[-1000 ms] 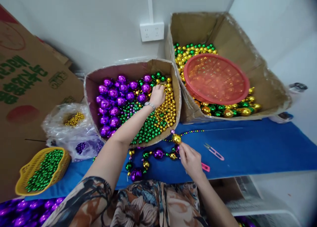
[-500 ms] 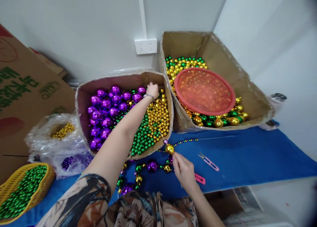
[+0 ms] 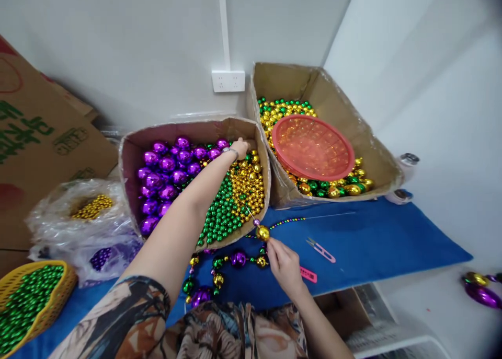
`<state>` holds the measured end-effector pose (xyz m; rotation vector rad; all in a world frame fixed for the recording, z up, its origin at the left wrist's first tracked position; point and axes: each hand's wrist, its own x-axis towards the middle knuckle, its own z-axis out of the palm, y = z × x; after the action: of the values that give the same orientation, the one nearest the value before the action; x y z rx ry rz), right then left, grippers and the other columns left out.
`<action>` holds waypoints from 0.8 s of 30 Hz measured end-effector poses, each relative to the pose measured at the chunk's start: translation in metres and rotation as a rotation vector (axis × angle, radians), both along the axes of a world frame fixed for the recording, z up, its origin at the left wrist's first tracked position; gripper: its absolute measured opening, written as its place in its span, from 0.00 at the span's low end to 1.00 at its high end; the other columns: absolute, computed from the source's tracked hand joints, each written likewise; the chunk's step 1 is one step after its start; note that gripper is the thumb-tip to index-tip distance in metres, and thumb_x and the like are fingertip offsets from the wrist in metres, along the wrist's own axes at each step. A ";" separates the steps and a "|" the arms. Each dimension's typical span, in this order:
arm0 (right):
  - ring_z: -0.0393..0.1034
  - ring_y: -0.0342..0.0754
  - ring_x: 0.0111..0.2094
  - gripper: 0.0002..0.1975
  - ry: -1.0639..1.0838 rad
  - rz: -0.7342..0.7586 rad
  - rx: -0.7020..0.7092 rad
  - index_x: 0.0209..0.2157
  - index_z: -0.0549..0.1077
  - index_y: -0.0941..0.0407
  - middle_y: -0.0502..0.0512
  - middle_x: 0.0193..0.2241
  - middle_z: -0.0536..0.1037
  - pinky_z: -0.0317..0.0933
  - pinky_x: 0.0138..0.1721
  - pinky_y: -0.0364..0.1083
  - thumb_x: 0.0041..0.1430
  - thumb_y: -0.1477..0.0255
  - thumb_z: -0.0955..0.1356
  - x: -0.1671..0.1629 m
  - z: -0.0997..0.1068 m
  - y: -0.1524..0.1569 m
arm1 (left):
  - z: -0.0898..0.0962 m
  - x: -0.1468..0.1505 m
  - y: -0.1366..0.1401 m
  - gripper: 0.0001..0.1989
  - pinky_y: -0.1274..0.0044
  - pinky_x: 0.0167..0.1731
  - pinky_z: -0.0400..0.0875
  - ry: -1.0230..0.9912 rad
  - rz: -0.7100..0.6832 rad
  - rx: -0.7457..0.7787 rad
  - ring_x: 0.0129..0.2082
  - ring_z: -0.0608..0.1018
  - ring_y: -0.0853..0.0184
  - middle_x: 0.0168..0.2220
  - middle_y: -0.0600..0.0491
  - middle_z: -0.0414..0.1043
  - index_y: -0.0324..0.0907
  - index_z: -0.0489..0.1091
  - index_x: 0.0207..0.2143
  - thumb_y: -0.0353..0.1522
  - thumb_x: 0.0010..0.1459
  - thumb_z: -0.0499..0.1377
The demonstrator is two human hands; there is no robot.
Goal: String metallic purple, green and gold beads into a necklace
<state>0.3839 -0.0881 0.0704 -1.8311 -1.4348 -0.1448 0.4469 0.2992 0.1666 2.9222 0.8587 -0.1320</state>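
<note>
A blue cloth (image 3: 372,239) lies under the cardboard box (image 3: 188,130), whose walls must stop the loose beads (image 3: 220,212) rolling away. A bead string (image 3: 238,259) lies in front, within easy reach. The left hand (image 3: 241,148) dips into the box's back corner; I can't tell if it holds anything. The right hand (image 3: 285,267) pinches a gold bead (image 3: 263,233), likely to keep it still, with a pink bead (image 3: 256,222) and thin needle (image 3: 249,211) poking out beyond.

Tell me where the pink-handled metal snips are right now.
In the head view, the pink-handled metal snips lie on the blue tablecloth, to the right of the right hand, just beyond the flat bright-pink piece.
</note>
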 end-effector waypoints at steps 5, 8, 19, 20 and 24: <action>0.77 0.45 0.31 0.11 -0.012 -0.005 0.022 0.43 0.73 0.57 0.55 0.32 0.81 0.70 0.33 0.42 0.67 0.75 0.60 -0.003 0.001 -0.005 | -0.001 -0.013 -0.021 0.25 0.71 0.51 0.65 0.029 -0.115 0.015 0.52 0.72 0.54 0.47 0.41 0.73 0.37 0.72 0.50 0.24 0.47 0.58; 0.77 0.45 0.31 0.11 -0.023 -0.008 0.029 0.43 0.74 0.57 0.56 0.33 0.81 0.70 0.35 0.42 0.67 0.75 0.60 -0.005 0.004 -0.008 | -0.005 -0.025 -0.035 0.26 0.70 0.50 0.66 0.017 -0.129 0.040 0.50 0.74 0.53 0.48 0.38 0.72 0.35 0.69 0.54 0.25 0.50 0.57; 0.77 0.45 0.32 0.11 -0.052 -0.004 0.016 0.42 0.74 0.57 0.56 0.33 0.82 0.69 0.34 0.42 0.67 0.73 0.60 -0.011 0.007 -0.013 | -0.012 -0.051 -0.058 0.26 0.65 0.50 0.67 -0.005 -0.042 0.047 0.53 0.69 0.51 0.52 0.38 0.65 0.39 0.67 0.56 0.26 0.53 0.57; 0.77 0.45 0.31 0.11 -0.055 -0.006 0.013 0.42 0.74 0.57 0.55 0.33 0.82 0.69 0.34 0.42 0.67 0.73 0.60 -0.012 0.007 -0.014 | -0.013 -0.050 -0.060 0.25 0.65 0.50 0.67 -0.013 -0.030 0.042 0.53 0.70 0.51 0.52 0.39 0.66 0.40 0.68 0.55 0.27 0.52 0.58; 0.77 0.45 0.31 0.12 -0.046 -0.016 0.008 0.42 0.74 0.57 0.56 0.33 0.81 0.69 0.34 0.42 0.67 0.73 0.60 -0.012 0.007 -0.018 | -0.012 -0.046 -0.065 0.23 0.62 0.51 0.66 -0.088 0.022 0.033 0.52 0.70 0.51 0.50 0.40 0.67 0.41 0.70 0.52 0.27 0.51 0.60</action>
<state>0.3720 -0.1060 0.0776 -1.8441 -1.4493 -0.2009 0.4007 0.2338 0.1542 2.9225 0.8873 0.0119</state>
